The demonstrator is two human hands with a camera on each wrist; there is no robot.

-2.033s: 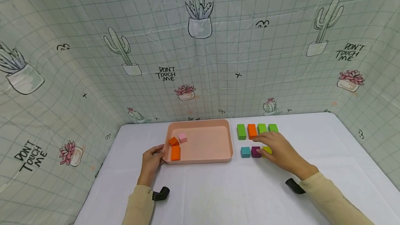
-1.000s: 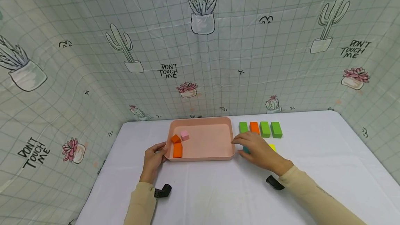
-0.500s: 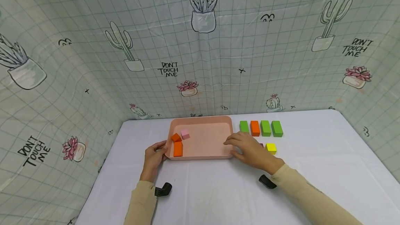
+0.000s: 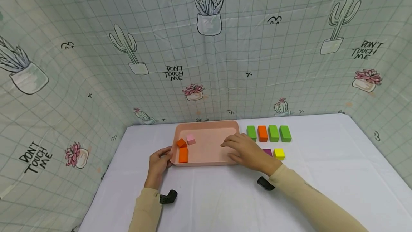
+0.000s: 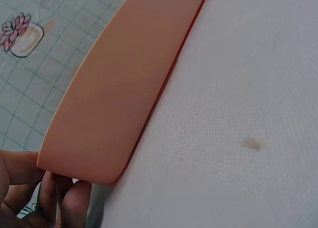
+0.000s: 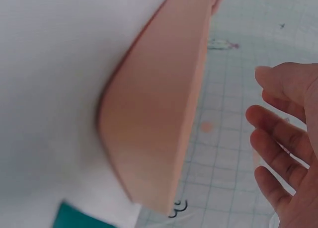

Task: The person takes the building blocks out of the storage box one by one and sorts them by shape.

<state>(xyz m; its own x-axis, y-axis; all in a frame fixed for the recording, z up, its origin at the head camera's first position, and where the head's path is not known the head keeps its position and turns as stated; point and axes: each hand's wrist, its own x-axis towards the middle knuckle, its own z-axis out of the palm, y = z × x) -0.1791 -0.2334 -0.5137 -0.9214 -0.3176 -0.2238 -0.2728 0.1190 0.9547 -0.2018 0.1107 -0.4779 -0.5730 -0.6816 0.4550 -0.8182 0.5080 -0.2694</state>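
Tray (image 4: 209,148) on table (image 4: 209,196), three blocks (image 4: 183,155) inside, more blocks (image 4: 273,133) rightward

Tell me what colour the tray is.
The tray is a plain peach-pink; the head view shows it best.

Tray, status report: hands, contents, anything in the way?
Left hand gripping tray near its front left corner. Right hand above its right end, holding nothing visible. Three blocks inside, toward the left. Right hand hiding part of the right rim.
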